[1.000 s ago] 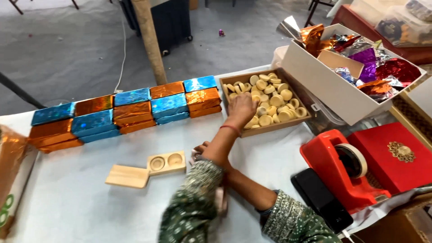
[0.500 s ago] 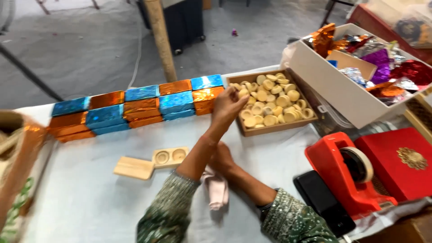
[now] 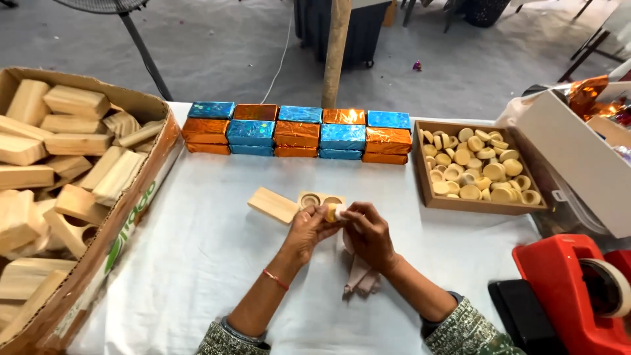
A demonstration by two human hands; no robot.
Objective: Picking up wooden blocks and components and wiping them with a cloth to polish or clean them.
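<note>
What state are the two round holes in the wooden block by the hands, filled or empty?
Empty: both recesses of the wooden block show bare bottoms. The small round piece is between the left hand and right hand.

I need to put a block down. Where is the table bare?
Bare cloth lies between the carton and the left hand, and between the foil bricks and the wooden blocks. Crowded on the right: tray, tape dispenser.

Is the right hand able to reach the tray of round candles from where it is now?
Probably yes: the right hand has only bare white cloth between it and the tray, though it holds a small round piece together with the left hand.
</note>
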